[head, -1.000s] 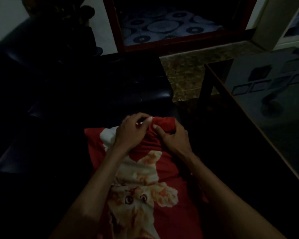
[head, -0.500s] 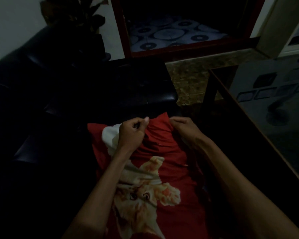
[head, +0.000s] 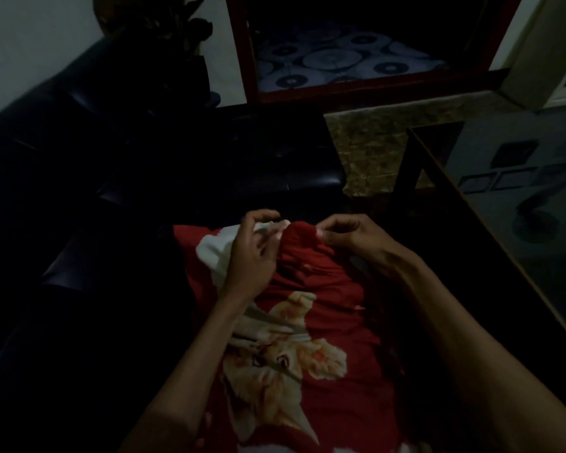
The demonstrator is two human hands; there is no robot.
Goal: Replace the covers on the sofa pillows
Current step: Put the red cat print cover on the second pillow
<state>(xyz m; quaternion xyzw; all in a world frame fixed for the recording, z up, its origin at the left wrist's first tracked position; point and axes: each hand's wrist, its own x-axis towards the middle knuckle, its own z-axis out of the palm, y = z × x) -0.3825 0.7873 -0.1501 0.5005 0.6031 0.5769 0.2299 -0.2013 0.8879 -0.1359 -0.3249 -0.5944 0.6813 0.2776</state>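
My fingers [head: 258, 223] of both hands pinch the far edge of the red cover [head: 324, 322] on my lap; a white pillow [head: 216, 253] corner shows, so this step seems unfinished.

Looking down and forward from head height, close over the pillow [head: 307, 338] on the lap. Facing the sofa [head: 177, 165]. Only one view.

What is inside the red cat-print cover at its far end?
White pillow shows at the open far edge of the red cat-print cover, where the left hand and right hand pinch it. The rest is covered.
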